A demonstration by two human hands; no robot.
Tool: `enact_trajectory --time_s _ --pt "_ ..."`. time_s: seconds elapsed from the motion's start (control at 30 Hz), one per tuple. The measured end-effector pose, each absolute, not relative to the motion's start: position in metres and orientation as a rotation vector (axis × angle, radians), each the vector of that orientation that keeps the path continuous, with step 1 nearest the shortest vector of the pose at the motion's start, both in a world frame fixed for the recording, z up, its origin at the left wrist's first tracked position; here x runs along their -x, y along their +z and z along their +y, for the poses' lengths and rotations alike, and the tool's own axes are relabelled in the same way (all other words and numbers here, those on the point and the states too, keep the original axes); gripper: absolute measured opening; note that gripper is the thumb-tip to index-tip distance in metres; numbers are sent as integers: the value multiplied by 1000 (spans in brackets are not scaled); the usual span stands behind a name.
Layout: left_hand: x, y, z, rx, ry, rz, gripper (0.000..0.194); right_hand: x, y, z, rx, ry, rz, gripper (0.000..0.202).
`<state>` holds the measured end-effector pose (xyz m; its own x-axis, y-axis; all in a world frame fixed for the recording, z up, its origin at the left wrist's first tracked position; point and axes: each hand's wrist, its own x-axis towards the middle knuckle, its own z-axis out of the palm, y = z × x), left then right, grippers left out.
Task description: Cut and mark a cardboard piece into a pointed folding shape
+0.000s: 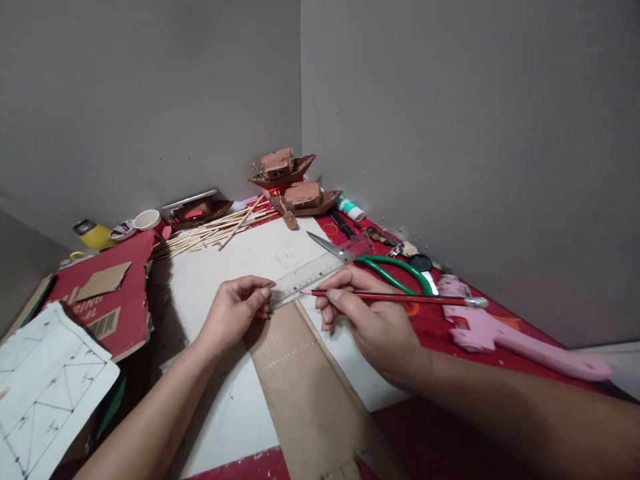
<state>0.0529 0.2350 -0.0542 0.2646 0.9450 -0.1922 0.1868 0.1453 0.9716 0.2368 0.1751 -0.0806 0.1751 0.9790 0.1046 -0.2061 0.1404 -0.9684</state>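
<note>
My left hand (243, 303) pinches the near end of a clear ruler (307, 273), which lies across the far end of a long brown cardboard strip (305, 373). In my right hand (370, 320) is a red and black pencil (400, 297), its tip close to the ruler's edge and its eraser end pointing right. Green-handled scissors (395, 270) lie just beyond my right hand, blades toward the left. A white sheet (220, 427) is under the cardboard strip.
Model boats (305, 197) stand at the back beside thin wooden sticks (210, 233). At left are a red cardboard piece (120, 300) and a paper with a drawn truss pattern (55, 393). A pink tape dispenser (500, 330) lies at right, near the grey wall (475, 167).
</note>
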Motion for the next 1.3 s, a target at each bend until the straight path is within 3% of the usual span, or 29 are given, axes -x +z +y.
enact_trajectory --time_s 0.43,1.3 --pt "-50 -70 240 -1334 731 1163 13 -236 -81 181 1102 1100 -968 9" --pt "-61 -82 237 -1511 804 1179 12 -238 -86 186 1144 1051 -974 9"
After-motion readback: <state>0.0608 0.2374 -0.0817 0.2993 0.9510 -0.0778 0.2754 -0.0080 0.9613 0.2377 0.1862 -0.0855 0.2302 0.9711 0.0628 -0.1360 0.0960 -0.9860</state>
